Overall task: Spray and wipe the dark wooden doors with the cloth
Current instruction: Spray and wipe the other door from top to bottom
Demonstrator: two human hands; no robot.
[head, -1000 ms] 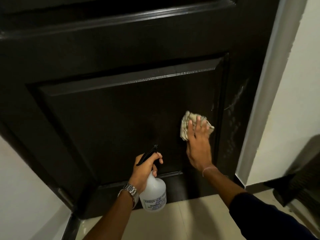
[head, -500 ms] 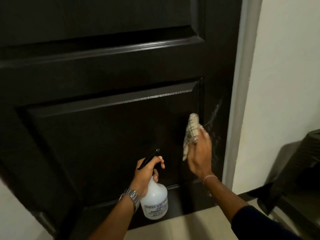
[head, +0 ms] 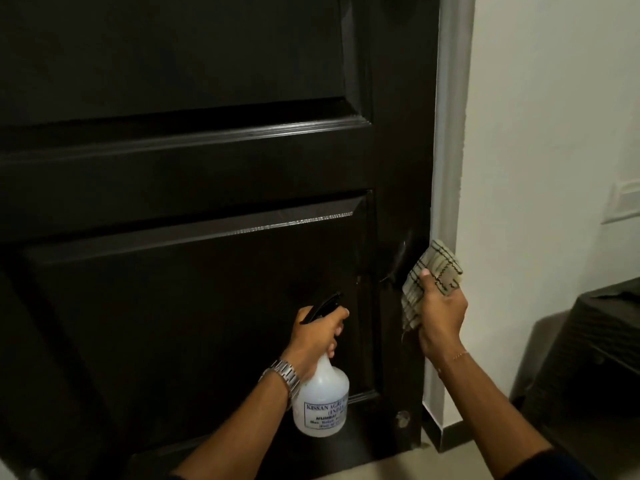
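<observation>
A dark wooden door [head: 194,306] with raised panels fills most of the head view. My right hand [head: 441,315] grips a checked beige cloth [head: 433,268] and holds it against the door's right stile, near its edge. Wet streaks [head: 401,254] shine on the wood just left of the cloth. My left hand [head: 318,332] grips the neck of a translucent spray bottle [head: 320,400] with a black trigger head [head: 320,306], held in front of the lower panel. A metal watch [head: 282,375] sits on my left wrist.
A grey door frame [head: 450,133] runs down the door's right side, with a white wall [head: 547,133] beyond it. A dark piece of furniture [head: 595,358] stands at the lower right. Pale floor tiles [head: 415,462] show at the bottom.
My right hand has slid the cloth right from the lower panel onto the stile by the frame, and its fingers have curled round it. The view has tilted upward. The bottle hand holds steady.
</observation>
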